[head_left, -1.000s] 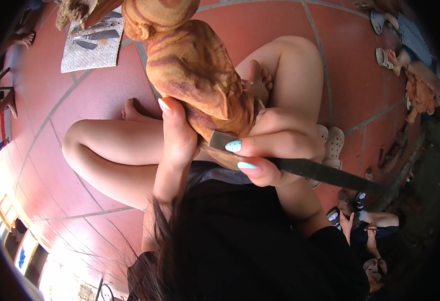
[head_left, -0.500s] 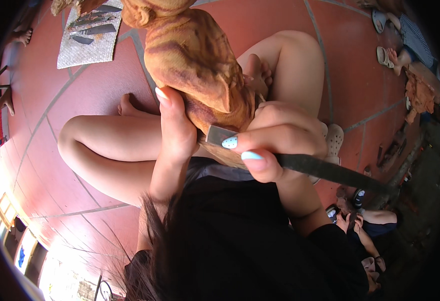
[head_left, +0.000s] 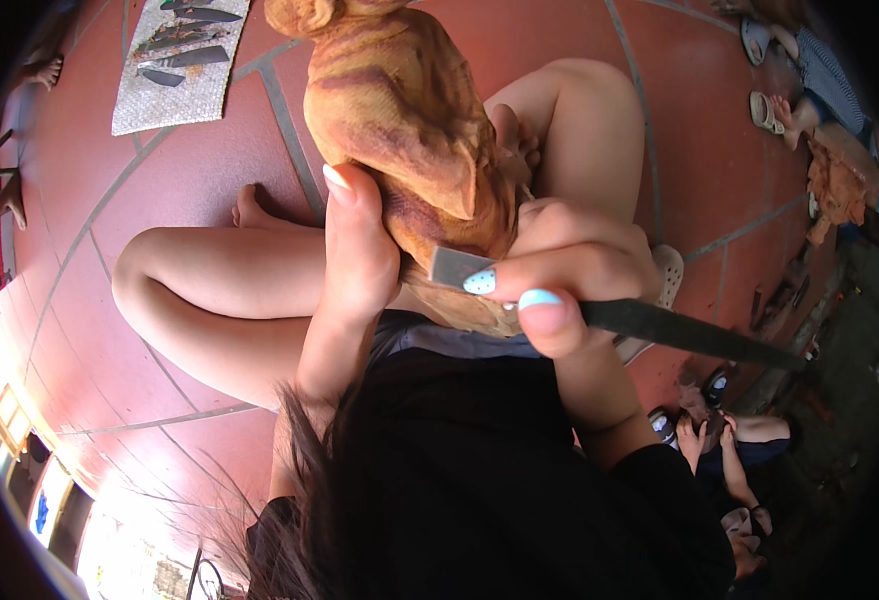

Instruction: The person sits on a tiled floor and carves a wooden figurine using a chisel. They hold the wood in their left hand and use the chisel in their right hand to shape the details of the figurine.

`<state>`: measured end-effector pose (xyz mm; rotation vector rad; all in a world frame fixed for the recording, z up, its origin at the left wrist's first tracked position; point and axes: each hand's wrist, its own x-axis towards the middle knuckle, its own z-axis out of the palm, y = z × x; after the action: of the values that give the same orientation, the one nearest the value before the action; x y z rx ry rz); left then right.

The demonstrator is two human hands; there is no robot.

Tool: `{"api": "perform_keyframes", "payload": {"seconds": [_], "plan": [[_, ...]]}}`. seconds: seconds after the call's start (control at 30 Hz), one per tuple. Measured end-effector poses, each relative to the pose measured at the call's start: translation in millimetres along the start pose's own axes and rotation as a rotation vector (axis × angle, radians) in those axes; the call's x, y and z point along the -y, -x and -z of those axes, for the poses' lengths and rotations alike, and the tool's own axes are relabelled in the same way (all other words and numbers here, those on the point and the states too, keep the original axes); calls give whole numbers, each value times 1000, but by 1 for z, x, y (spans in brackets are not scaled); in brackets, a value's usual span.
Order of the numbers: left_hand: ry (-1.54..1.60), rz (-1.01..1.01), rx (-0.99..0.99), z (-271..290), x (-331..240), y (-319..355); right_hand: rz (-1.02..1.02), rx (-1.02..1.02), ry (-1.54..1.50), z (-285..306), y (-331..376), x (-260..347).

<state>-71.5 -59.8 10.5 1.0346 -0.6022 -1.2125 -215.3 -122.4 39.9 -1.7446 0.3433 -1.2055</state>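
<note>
A carved wooden figure (head_left: 394,115), orange-brown with darker streaks and folds like drapery, leans across my crossed legs, its upper end cut off by the top of the view. My left hand (head_left: 361,240) is closed round its left side, thumb lying up along the wood. In my right hand (head_left: 594,262) is a carving knife (head_left: 694,332), a long dark bar with a bright, slanted blade end. Thumb and forefinger pinch it near that end. The blade lies at the lower part of the figure; whether its edge cuts in I cannot tell.
Several dark carving blades (head_left: 184,57) lie on a pale woven mat (head_left: 169,112) on the red tiled floor (head_left: 199,170). At the right is a rough chunk of wood (head_left: 839,190) near another person's sandalled foot (head_left: 774,115). Lower right, another person's hands (head_left: 704,440) show.
The wooden figure, both my hands and the knife have shifted a little to the right. The grips look the same.
</note>
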Motion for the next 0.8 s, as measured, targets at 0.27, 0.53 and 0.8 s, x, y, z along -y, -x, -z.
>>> {"api": "perform_keyframes", "payload": {"seconds": [0.27, 0.53, 0.8], "plan": [[-109, -26, 24, -1, -7, -3, -95, -63, -51, -2, 3, 1], [-100, -23, 42, -3, -5, -6, -136, -89, -56, -3, 3, 1], [17, -49, 68, 15, 0, -7, -177, -174, -100, 1, 6, 1]]}}
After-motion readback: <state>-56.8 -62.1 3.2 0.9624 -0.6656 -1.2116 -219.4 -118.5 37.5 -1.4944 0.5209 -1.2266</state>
